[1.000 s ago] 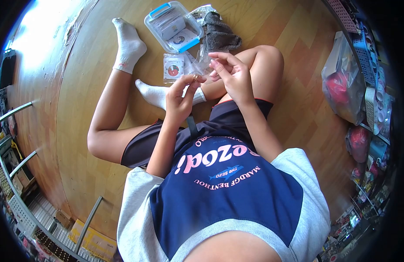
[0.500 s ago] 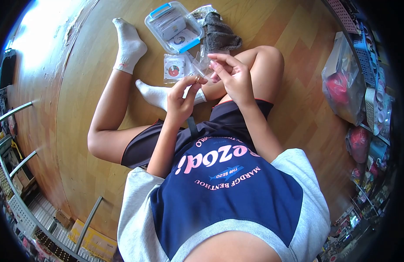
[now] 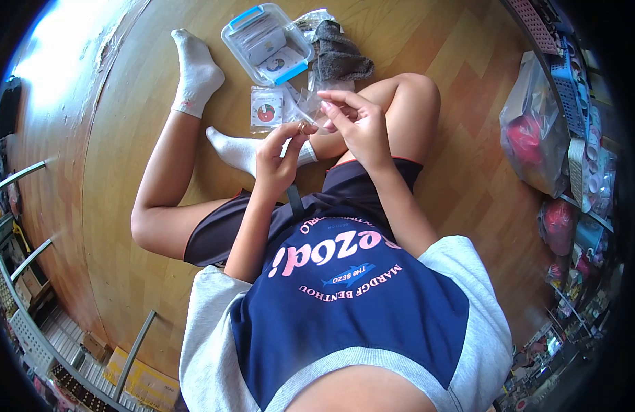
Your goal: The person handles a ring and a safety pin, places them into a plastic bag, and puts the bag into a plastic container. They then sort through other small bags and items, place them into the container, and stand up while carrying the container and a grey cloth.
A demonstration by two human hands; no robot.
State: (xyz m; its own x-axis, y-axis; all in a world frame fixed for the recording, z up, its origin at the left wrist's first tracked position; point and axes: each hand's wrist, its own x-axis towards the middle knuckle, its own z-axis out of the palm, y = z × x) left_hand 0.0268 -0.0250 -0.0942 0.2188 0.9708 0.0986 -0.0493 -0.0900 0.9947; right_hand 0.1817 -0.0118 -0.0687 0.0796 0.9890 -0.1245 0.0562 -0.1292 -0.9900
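My left hand pinches a small shiny gold-brown item between thumb and fingertips; its exact kind is too small to tell. To the right, my right hand holds a small clear plastic bag between thumb and fingers, close to the small item. Just beyond my hands, a clear packet with a printed card lies on the wooden floor. Farther off stands a clear box with blue clips, holding more printed cards.
A dark grey cloth lies right of the box, over plastic wrapping. My legs are bent around the items. Bagged goods and baskets line the right side. Metal rails and a yellow carton are at the lower left.
The whole view has shifted slightly, moving the scene a little to the left. My fingers have changed position slightly, and the small shiny item shows more clearly.
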